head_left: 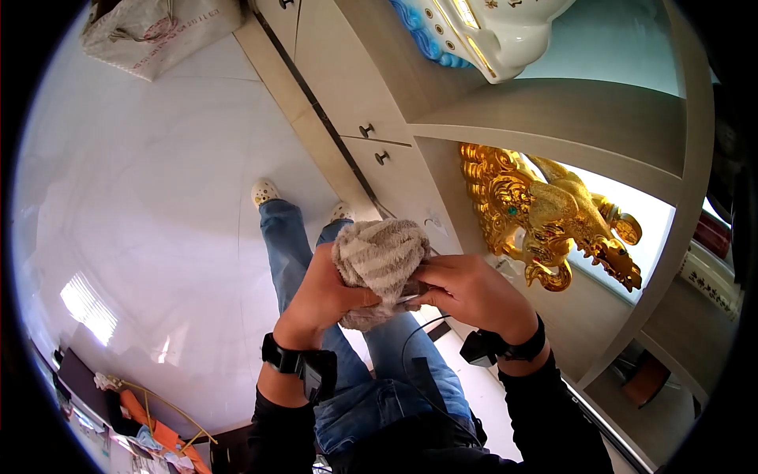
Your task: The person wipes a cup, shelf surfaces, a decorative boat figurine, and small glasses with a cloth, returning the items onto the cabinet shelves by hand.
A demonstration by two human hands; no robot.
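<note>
A striped beige-grey fluffy cloth (383, 253) is bunched up in front of my body, between both hands. My left hand (322, 291) is closed round its left side, with the thumb pressed along the front. At the cloth's right side, the fingers and thumb of my right hand (470, 291) are pinched together. By those fingertips a small shiny object (409, 299) shows partly out of the cloth; most of it is covered, so its kind is unclear.
A wooden shelf unit (545, 130) stands at the right, holding a gold dragon-like ornament (545, 205) and a white-and-blue ceramic piece (505, 39). Cabinet doors with dark knobs (366, 129) run beside me. A printed bag (158, 31) lies on the glossy floor (150, 197).
</note>
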